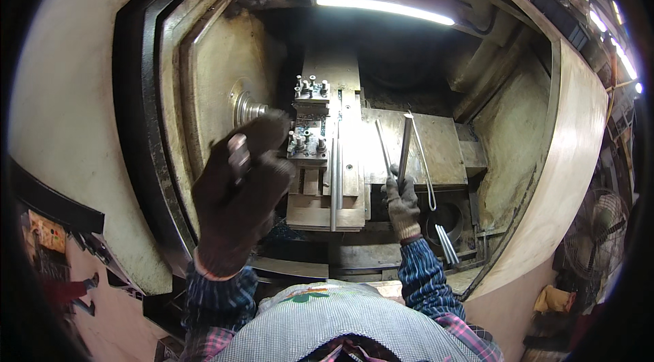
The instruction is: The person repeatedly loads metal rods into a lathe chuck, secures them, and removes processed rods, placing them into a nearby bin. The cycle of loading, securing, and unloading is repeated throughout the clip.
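Note:
My left hand [242,188], in a dark work glove and blurred, is raised before the lathe's spindle nose [249,109]. A short shiny metal piece [238,151] shows against this glove, with its lower end among the fingers. My right hand [402,198], in a grey-brown knit glove, grips a dark metal rod [406,144]; a thinner rod [382,142] rises from the same hand. Between my hands is the lathe's tool slide, with two bolted tool blocks [311,91]. Two long bright metal rods [334,178] lie along the slide, side by side.
Right of the slide is a metal cover plate [439,152] with a bent wire hook [426,173] on it. Several short rods [447,244] lie at the lower right. A lamp tube [383,9] spans the enclosure. Outside, a fan [595,234] stands right; part of another person [66,290] shows left.

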Demonstrator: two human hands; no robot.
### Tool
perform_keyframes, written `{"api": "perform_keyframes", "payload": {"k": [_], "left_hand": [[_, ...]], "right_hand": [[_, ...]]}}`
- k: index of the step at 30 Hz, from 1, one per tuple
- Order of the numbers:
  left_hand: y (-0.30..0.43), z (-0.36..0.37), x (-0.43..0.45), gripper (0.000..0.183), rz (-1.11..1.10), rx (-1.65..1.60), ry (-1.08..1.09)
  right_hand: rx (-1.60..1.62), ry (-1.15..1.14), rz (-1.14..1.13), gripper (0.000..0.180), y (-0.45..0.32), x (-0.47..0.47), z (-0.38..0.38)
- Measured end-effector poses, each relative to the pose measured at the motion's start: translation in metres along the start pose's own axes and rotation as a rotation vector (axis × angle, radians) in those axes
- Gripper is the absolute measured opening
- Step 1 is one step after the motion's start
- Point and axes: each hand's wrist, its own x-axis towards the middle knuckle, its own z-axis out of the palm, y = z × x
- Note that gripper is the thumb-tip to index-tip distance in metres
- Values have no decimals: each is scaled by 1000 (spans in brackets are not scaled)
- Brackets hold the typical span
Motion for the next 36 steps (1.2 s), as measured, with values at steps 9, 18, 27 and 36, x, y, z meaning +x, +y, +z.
{"api": "perform_keyframes", "payload": {"k": [9,18,27,36], "left_hand": [[68,-88,-101,49,-203,138,438],[122,-130,-179,45,-150,534,1003],[93,-215,-194,39,218,1236,974],[76,-227,-194,44,31,2080,797]], "right_hand": [[-226,-190,80,25,33,28,-21],[258,-345,90,20,-5,33,17],[-807,-537,-266,51,-76,149,90],[-938,-614,-725,27,-141,153,148]]}}
